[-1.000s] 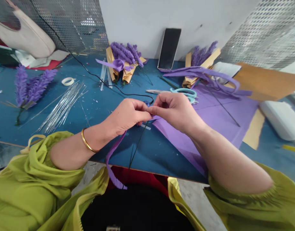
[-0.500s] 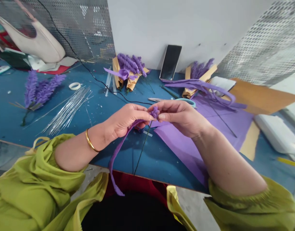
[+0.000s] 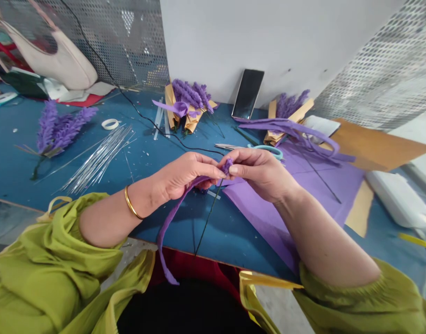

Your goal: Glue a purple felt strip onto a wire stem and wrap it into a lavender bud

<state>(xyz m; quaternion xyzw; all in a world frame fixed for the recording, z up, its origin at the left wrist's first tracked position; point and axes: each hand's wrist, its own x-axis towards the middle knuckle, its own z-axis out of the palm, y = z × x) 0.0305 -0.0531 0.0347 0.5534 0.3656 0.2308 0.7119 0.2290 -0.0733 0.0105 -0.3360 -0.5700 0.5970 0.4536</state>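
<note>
A blue table [image 3: 11, 167] with a thin brown near edge stretches from left to right. At its far side stands a plain whitish panel [image 3: 206, 41], marked on the right by two small dark spots. Perforated silvery mesh [image 3: 129, 60] flanks it left and right, with bright patches showing through. Pale grey floor [image 3: 277, 304] shows near, below the table. The light is soft.

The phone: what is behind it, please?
Behind the phone, a white panel shows around its upper part. Whatever the phone directly covers cannot be seen.
</note>
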